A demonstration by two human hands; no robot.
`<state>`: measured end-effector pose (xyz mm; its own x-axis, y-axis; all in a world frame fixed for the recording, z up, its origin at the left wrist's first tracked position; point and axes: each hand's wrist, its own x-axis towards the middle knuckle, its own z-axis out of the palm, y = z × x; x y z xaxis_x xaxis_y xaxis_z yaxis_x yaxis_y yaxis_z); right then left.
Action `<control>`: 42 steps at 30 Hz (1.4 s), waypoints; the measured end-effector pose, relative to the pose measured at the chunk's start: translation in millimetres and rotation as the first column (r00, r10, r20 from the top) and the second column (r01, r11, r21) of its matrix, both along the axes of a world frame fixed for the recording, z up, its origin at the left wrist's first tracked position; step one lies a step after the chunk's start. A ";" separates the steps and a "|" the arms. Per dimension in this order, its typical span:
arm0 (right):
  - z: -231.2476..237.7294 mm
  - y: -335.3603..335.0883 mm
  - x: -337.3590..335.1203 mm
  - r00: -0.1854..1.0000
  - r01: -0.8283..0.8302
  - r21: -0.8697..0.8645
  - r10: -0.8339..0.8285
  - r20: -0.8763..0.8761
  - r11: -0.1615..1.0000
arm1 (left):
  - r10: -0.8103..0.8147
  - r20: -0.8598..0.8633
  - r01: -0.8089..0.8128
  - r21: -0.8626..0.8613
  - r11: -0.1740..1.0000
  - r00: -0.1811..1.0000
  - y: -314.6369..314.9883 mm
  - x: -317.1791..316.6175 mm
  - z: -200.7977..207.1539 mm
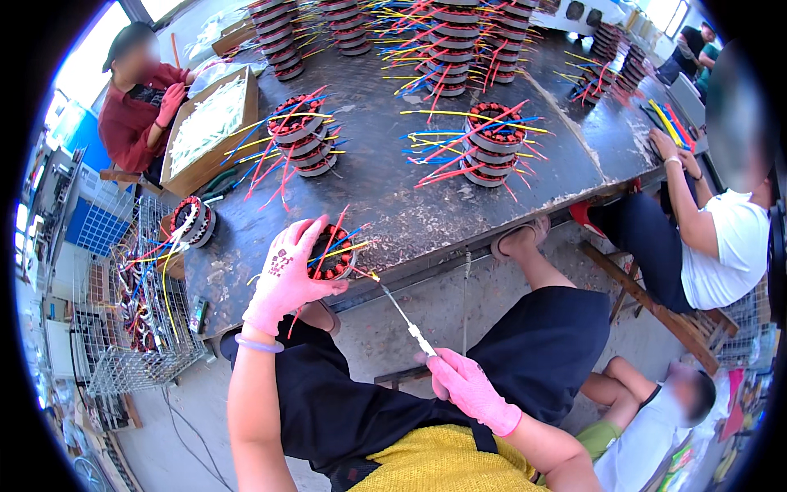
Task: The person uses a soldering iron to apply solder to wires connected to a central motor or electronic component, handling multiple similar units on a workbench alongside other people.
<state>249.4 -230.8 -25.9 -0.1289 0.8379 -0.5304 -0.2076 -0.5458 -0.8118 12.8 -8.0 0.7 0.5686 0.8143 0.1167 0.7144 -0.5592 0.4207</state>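
Note:
My left hand [287,275], in a pink glove, is wrapped round a motor stator [334,261] at the table's front edge. The stator has a red-lined ring and red, blue and yellow leads, and my palm hides its left side. My right hand [475,394], also gloved in pink, is closed on the near end of a slim white sleeve [421,338]. From it a thin pale strand runs up to a yellow-red lead end beside the stator. Whether they are joined is too small to tell. Another stator [193,221] with white lacing lies on its side to the left.
Two short stator stacks [494,143] [302,135] stand beyond my hands, with taller stacks [451,49] behind. A cardboard box [209,127] holds white tubes. A wire basket [139,328] hangs left. People sit left and right [713,238]; another is low at right.

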 end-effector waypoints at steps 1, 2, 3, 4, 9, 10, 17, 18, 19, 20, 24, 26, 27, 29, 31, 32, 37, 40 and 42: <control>0.6 0.5 -0.5 1.000 0.008 0.002 -0.008 -0.009 1.000 | -0.004 -0.003 0.005 0.015 1.000 1.000 0.4 -0.3 -2.0; -0.3 0.3 -0.1 1.000 -0.010 -0.003 0.010 0.028 1.000 | -0.010 -0.009 0.010 0.023 1.000 1.000 0.8 0.2 -3.0; 0.0 0.2 0.1 1.000 0.002 -0.018 -0.002 0.010 1.000 | -0.011 -0.013 0.011 0.030 0.999 1.000 0.8 0.2 -3.0; 1.1 -0.3 1.2 0.999 -0.013 0.000 0.013 0.039 1.000 | -0.017 -0.016 0.017 0.035 0.999 1.000 0.8 0.2 -2.5; 4.7 0.0 2.8 0.995 -0.047 0.022 0.045 0.092 0.999 | -0.033 -0.017 0.033 0.050 0.998 0.999 2.0 -0.1 -2.3; 2.6 0.0 2.8 0.995 -0.048 0.022 0.046 0.085 0.999 | -0.035 -0.019 0.036 0.054 0.998 0.999 2.3 0.1 -2.0; 5.2 1.7 0.4 0.998 -0.027 -0.013 0.028 0.059 1.000 | -0.053 -0.005 0.053 0.055 0.997 0.999 4.5 -0.3 -2.0; 3.7 0.9 -0.1 0.999 -0.014 -0.015 0.015 0.035 1.000 | -0.054 -0.002 0.054 0.054 0.997 0.999 4.7 -0.7 -2.3; 1.4 -0.3 -0.8 1.000 -0.002 -0.017 0.002 0.010 1.000 | -0.055 0.001 0.055 0.052 0.997 0.998 4.8 -1.1 -2.6; -0.3 -1.3 -0.9 1.000 0.011 -0.019 -0.011 -0.014 1.000 | -0.053 -0.001 0.053 0.046 0.997 0.999 5.0 -1.0 -2.7; 1.5 -0.5 0.1 0.998 -0.025 0.000 0.025 0.051 1.000 | -0.041 -0.004 0.041 0.024 0.999 0.999 4.4 -0.4 -3.1; -0.8 -1.4 -0.1 0.998 -0.031 0.003 0.031 0.057 1.000 | -0.041 -0.003 0.041 0.020 0.999 0.999 4.7 -2.3 -4.3; -1.3 -1.5 0.4 0.998 -0.030 0.002 0.030 0.050 1.000 | -0.041 -0.005 0.041 0.025 0.999 0.999 4.8 -2.9 -4.6; -2.4 -1.9 1.4 0.999 -0.027 0.000 0.027 0.037 1.000 | -0.041 -0.011 0.042 0.035 0.999 0.999 5.0 -3.1 -5.2; -2.5 -2.3 1.6 0.999 -0.020 -0.003 0.020 0.042 1.000 | -0.037 -0.009 0.037 0.022 0.999 0.999 4.7 -2.2 -4.3; -2.4 -2.4 1.9 0.999 -0.015 -0.005 0.015 0.044 1.000 | -0.036 -0.008 0.036 0.015 0.999 0.999 4.8 -1.5 -3.7; 4.4 1.2 0.1 0.997 -0.036 0.023 0.034 0.074 0.999 | -0.048 -0.016 0.049 0.029 0.998 0.999 4.9 -1.8 -3.9; 6.3 2.0 0.0 0.997 -0.037 0.001 0.037 0.072 0.999 | -0.057 -0.013 0.057 0.040 0.998 0.998 4.8 -2.1 -3.9; 6.0 1.6 1.1 0.995 -0.046 0.003 0.046 0.087 0.999 | -0.060 -0.017 0.061 0.045 0.997 0.998 5.4 -2.1 -3.8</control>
<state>250.4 -229.1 -19.9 -0.1212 0.8348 -0.5371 -0.1110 -0.5491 -0.8284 10.8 -2.6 -3.1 0.6188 0.7723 0.1436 0.6848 -0.6199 0.3831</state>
